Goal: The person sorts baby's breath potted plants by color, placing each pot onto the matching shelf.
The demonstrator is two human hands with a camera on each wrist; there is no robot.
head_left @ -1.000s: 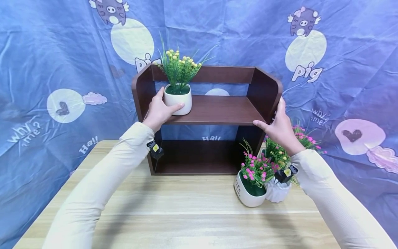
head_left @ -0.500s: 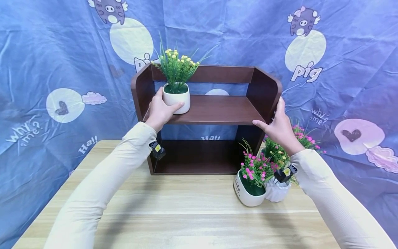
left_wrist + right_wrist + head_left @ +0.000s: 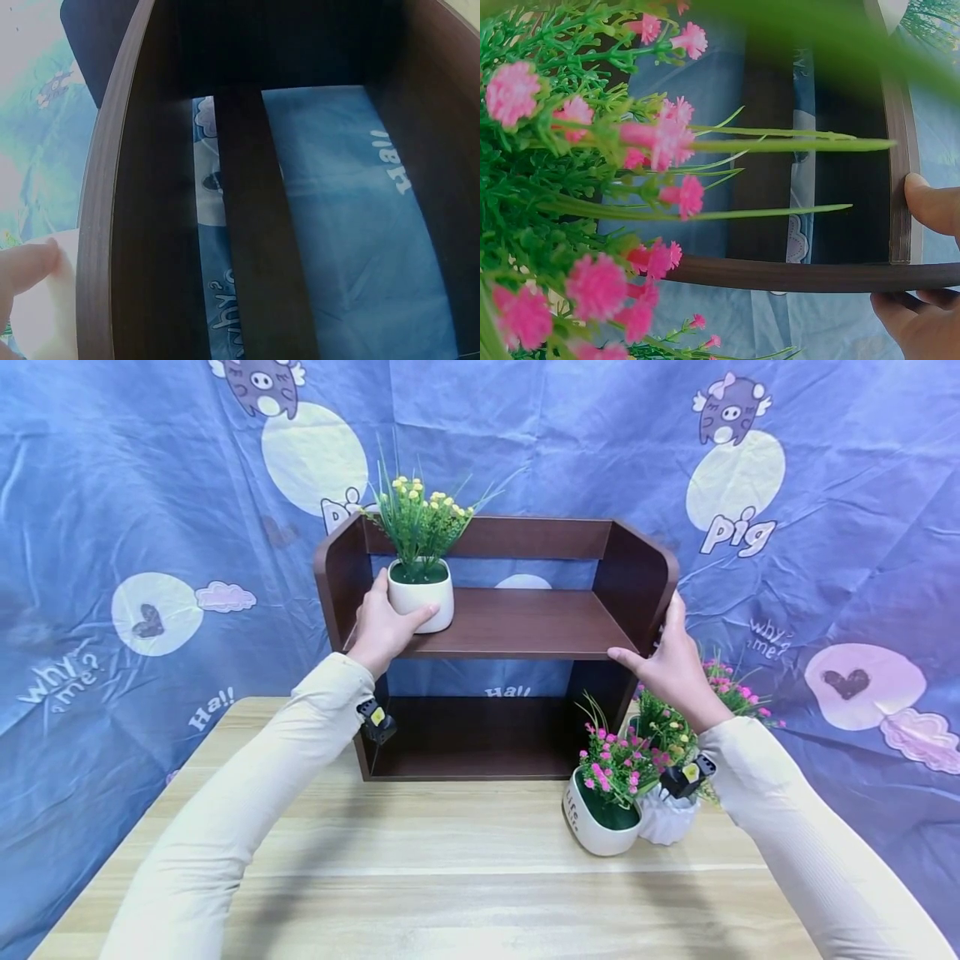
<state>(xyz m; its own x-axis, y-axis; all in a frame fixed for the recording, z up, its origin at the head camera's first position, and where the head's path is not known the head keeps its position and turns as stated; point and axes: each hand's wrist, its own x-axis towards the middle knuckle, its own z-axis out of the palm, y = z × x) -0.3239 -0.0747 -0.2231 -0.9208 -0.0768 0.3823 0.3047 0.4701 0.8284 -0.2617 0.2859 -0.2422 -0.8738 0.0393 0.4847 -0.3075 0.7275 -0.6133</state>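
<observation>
My left hand (image 3: 382, 625) grips a white flowerpot (image 3: 429, 602) holding yellow flowers and long grass blades, the thumb across its front. The pot stands upright at the left part of the upper board of a dark brown two-tier shelf (image 3: 532, 620). In the left wrist view, a fingertip (image 3: 34, 264) presses the pale pot beside the board's edge. My right hand (image 3: 672, 667) holds the shelf's right side panel. Its thumb (image 3: 930, 202) lies on the front edge of the upper board and its other fingers are on the panel's outer face.
A white pot (image 3: 600, 831) of pink flowers with lettering stands at the shelf's front right corner. Beside it is another white pot (image 3: 670, 817), with more flowers behind, partly covered by my right wrist. A light wooden table (image 3: 435, 868) bears everything; a blue printed cloth (image 3: 480, 435) hangs behind.
My left hand and the pot with yellow flowers have shifted slightly left along the upper board. My right hand keeps its hold on the shelf's side.
</observation>
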